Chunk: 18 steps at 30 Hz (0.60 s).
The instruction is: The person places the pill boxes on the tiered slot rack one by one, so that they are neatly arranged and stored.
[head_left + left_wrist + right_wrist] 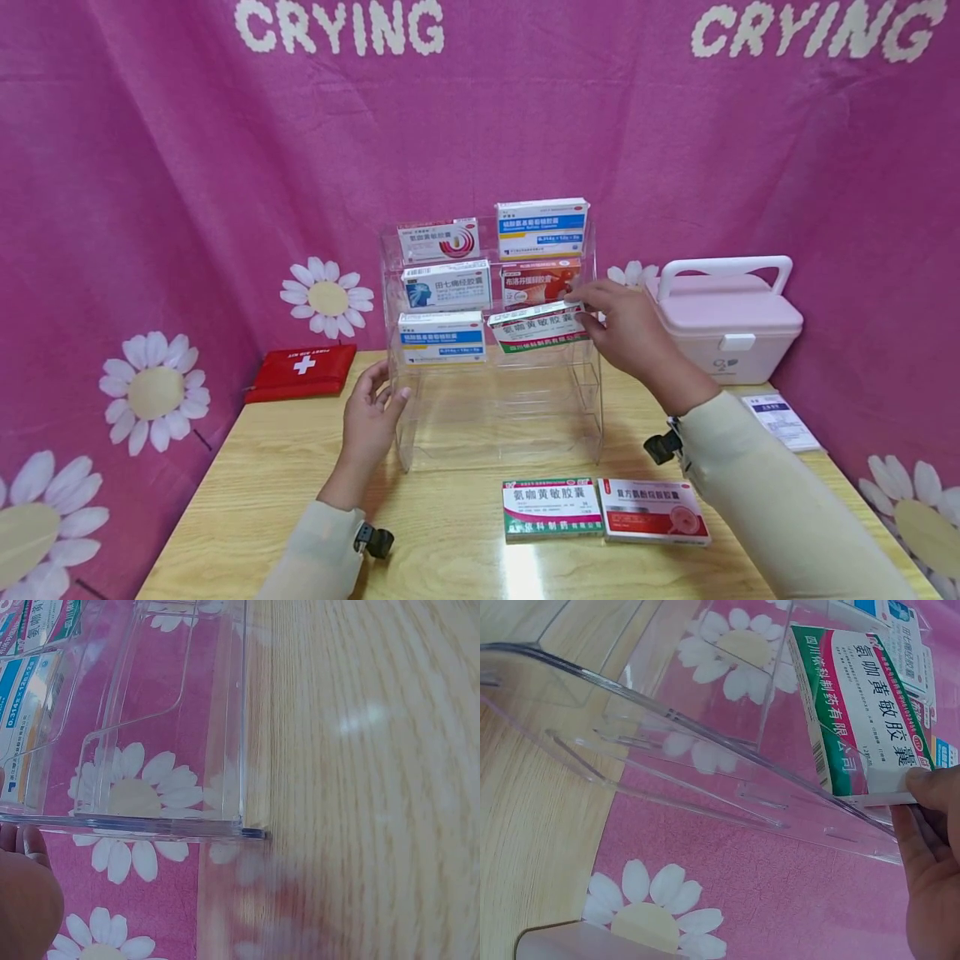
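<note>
A clear acrylic display rack [450,417] with stepped tiers stands on the table. My left hand [371,412] holds its left side panel, thumb at the front and fingers on the outer side; the left wrist view shows only part of that hand [30,892]. My right hand [626,337] pinches the right end of a white and green medicine box [862,712], which sits tilted at the third tier's right slot. Beside it in that tier is a blue and white box [442,340]. Higher up are a teal-pictured box [447,286], an orange-red box [536,283] and two more boxes.
In front of the rack lie a green and white box [551,510] and a red and white box [652,511]. A red first aid pouch [302,373] is at back left. A pale pink handled case [727,325] and a white packet [782,422] are on the right.
</note>
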### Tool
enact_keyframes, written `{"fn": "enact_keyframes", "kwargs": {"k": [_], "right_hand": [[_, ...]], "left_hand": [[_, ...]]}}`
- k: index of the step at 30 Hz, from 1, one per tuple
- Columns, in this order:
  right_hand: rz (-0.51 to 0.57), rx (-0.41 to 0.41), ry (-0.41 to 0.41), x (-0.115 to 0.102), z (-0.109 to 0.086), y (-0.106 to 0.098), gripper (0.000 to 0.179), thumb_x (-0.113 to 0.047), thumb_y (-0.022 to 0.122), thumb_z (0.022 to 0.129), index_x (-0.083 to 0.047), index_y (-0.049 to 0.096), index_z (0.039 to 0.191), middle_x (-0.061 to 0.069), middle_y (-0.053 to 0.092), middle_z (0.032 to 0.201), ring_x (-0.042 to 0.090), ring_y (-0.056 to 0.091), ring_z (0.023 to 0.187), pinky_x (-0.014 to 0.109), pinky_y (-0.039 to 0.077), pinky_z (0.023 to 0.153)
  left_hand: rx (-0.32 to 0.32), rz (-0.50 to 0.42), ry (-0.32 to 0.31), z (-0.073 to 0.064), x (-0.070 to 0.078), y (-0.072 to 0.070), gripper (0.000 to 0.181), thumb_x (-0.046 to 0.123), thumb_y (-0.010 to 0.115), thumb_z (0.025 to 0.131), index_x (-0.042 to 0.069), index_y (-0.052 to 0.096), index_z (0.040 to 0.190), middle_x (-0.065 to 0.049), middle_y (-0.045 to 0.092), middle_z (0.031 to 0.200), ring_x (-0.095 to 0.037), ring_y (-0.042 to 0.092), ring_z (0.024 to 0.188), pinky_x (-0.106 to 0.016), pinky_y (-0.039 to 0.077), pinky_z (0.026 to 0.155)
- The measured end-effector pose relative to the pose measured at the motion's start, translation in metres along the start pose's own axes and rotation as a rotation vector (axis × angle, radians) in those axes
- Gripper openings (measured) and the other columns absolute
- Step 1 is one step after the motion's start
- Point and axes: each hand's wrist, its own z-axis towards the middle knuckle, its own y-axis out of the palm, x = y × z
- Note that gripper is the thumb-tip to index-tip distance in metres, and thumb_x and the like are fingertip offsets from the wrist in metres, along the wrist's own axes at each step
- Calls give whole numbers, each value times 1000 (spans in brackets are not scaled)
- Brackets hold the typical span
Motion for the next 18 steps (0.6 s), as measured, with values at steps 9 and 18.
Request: {"fn": "enact_keyframes", "kwargs": {"k": [9,18], "right_hand": [[-171,-77,-39,-4,-2,4,24,-10,77,100,-9,79,124,13,75,132,32,75,116,51,65,95],[-237,-178,-55,-9,-5,10,30,-8,77,100,-4,76,130,17,74,132,36,73,122,52,63,104]], "left_hand": [[6,12,-4,0,2,0,60,-4,72,102,0,48,156,-22,54,155,-34,51,147,-39,46,123],[-17,63,-95,0,3,-3,61,8,72,105,12,46,160,-11,51,161,-29,47,154,-43,44,127]]}}
